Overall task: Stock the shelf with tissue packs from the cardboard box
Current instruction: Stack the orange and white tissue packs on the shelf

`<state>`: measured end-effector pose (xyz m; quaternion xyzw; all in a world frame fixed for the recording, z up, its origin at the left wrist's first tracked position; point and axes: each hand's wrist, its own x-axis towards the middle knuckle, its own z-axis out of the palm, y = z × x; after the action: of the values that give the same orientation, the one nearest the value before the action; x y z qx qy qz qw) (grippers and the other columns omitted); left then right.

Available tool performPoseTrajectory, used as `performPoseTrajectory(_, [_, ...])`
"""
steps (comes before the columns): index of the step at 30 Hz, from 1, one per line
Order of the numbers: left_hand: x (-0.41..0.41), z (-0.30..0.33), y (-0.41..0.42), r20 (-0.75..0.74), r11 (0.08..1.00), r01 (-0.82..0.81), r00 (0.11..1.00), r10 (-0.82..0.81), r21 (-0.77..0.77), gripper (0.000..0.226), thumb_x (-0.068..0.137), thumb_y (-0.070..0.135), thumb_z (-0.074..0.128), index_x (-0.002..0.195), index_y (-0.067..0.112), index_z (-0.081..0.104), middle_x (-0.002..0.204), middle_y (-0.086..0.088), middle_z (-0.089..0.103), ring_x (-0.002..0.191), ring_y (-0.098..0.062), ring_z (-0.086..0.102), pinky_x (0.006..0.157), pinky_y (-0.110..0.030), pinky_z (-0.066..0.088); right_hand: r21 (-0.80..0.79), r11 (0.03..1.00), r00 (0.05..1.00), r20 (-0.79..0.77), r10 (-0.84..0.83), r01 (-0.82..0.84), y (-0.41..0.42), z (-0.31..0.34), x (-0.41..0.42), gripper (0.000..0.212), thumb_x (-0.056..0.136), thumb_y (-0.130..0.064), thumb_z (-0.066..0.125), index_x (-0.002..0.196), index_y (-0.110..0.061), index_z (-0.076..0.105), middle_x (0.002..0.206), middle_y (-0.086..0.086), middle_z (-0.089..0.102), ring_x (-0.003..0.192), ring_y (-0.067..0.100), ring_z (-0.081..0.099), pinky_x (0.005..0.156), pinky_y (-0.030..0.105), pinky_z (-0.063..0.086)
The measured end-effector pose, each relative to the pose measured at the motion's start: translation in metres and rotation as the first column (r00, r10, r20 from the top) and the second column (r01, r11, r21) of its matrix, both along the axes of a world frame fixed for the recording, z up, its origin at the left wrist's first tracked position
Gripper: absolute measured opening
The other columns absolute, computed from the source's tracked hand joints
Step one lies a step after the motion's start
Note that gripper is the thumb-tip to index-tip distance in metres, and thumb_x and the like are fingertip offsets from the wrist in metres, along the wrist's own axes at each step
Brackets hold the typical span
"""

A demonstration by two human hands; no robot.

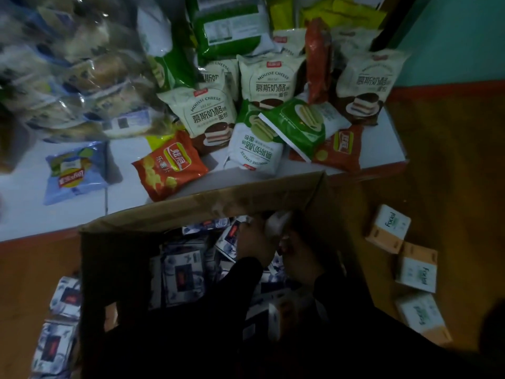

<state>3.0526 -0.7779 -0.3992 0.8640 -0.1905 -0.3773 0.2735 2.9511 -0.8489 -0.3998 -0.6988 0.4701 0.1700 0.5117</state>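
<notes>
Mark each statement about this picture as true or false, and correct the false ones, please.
1. Both hands are inside the cardboard box. True: left hand, right hand.
2. The box is empty. False: many blue-and-white tissue packs lie in it.
3. The orange chip bag lies on the white shelf. True.
4. The "Facial" packs lie left of the box. False: they lie to its right.
5. The mousse cheese bread bags are in the box. False: they are on the shelf.

Your one head camera looks steeply down from close above the cardboard box [191, 212], the shelf [41, 214] beyond it.
</notes>
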Motion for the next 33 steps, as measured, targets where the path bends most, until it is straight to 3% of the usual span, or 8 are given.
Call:
performPoseTrajectory(4, [-0.004, 0.047, 0.017, -0.183, 0.996, -0.051, 0.982, 0.038, -0.067, 0.018, 0.085, 0.021, 0.064, 0.090, 0.006, 0.054, 0.088, -0.015, 0.060, 0.083, -0.030, 0.058, 0.068, -0.036, 0.044, -0.086, 0.996, 0.999, 0.040, -0.025, 0.029, 0.002, 0.026, -0.009, 0.022, 0.093, -0.004, 0.049, 0.108, -0.020, 0.053, 0.109, 0.014, 0.060, 0.097, 0.027, 0.057, 0.089, 0.034, 0.045])
performPoseTrajectory(7, [0.003, 0.088, 0.034, -0.262, 0.990, -0.129, 0.959, 0.109, -0.061, 0.016, 0.087, 0.016, 0.062, 0.096, 0.006, 0.054, 0.084, -0.009, 0.062, 0.077, -0.024, 0.061, 0.072, -0.043, 0.055, -0.116, 0.993, 0.995, 0.094, 0.034, -0.023, 0.007, 0.062, -0.016, 0.016, 0.085, -0.024, 0.054, 0.101, -0.029, 0.052, 0.102, 0.002, 0.060, 0.091, 0.021, 0.059, 0.081, 0.031, 0.047])
performPoseTrajectory(12, [0.013, 0.186, 0.055, -0.382, 0.929, -0.299, 0.902, 0.201, -0.216, 0.015, 0.087, 0.012, 0.062, 0.100, 0.018, 0.057, 0.088, -0.018, 0.069, 0.080, -0.037, 0.068, 0.077, -0.060, 0.055, -0.224, 0.974, 0.958, 0.273, 0.085, -0.023, 0.020, 0.162, -0.024, 0.041, 0.084, -0.049, 0.065, 0.115, -0.026, 0.052, 0.120, 0.000, 0.040, 0.107, 0.019, 0.052, 0.096, 0.038, 0.046])
performPoseTrajectory(16, [0.013, 0.274, 0.060, -0.470, 0.883, -0.315, 0.874, 0.126, -0.348, 0.022, 0.092, 0.011, 0.056, 0.114, 0.009, 0.060, 0.097, -0.018, 0.070, 0.079, -0.030, 0.066, 0.069, -0.042, 0.057, -0.390, 0.920, 0.879, 0.421, 0.224, -0.047, 0.026, 0.255, -0.030, 0.075, 0.071, -0.072, 0.065, 0.131, -0.032, 0.043, 0.140, -0.011, 0.022, 0.128, 0.009, 0.033, 0.107, 0.029, 0.035])
performPoseTrajectory(19, [0.011, 0.336, 0.057, -0.465, 0.833, -0.304, 0.883, 0.064, -0.462, 0.029, 0.091, 0.008, 0.055, 0.119, 0.014, 0.056, 0.106, -0.016, 0.069, 0.083, -0.025, 0.068, 0.065, -0.037, 0.057, -0.527, 0.850, 0.828, 0.484, 0.285, 0.015, 0.022, 0.310, -0.032, 0.075, 0.070, -0.068, 0.070, 0.131, -0.031, 0.044, 0.143, -0.014, 0.020, 0.132, 0.007, 0.027, 0.104, 0.021, 0.031])
performPoseTrajectory(24, [0.011, 0.429, 0.055, -0.266, 0.797, -0.090, 0.960, -0.091, -0.597, 0.025, 0.092, 0.020, 0.059, 0.118, 0.020, 0.058, 0.099, -0.011, 0.071, 0.074, -0.023, 0.065, 0.061, -0.031, 0.053, -0.694, 0.695, 0.751, 0.558, 0.352, 0.190, 0.010, 0.394, -0.037, 0.078, 0.066, -0.073, 0.065, 0.126, -0.025, 0.054, 0.132, -0.007, 0.035, 0.123, 0.010, 0.041, 0.098, 0.015, 0.037])
performPoseTrajectory(28, [0.032, 0.490, 0.056, 0.018, 0.729, 0.004, 1.000, 0.011, -0.685, 0.018, 0.095, 0.031, 0.056, 0.104, 0.017, 0.063, 0.088, -0.008, 0.067, 0.071, -0.019, 0.062, 0.066, -0.032, 0.050, -0.730, 0.622, 0.689, 0.606, 0.396, 0.284, -0.008, 0.453, -0.037, 0.075, 0.069, -0.075, 0.063, 0.124, -0.025, 0.055, 0.121, -0.013, 0.034, 0.119, 0.010, 0.043, 0.094, 0.016, 0.036])
performPoseTrajectory(33, [0.085, 0.529, 0.055, 0.595, 0.850, 0.180, 0.783, 0.180, -0.495, 0.026, 0.093, 0.044, 0.054, 0.105, 0.023, 0.064, 0.095, 0.006, 0.066, 0.087, -0.015, 0.061, 0.072, -0.027, 0.043, -0.750, 0.567, 0.696, 0.606, 0.385, 0.339, -0.046, 0.508, -0.021, 0.070, 0.072, -0.069, 0.067, 0.128, -0.030, 0.051, 0.125, -0.012, 0.034, 0.122, 0.015, 0.044, 0.101, 0.037, 0.045])
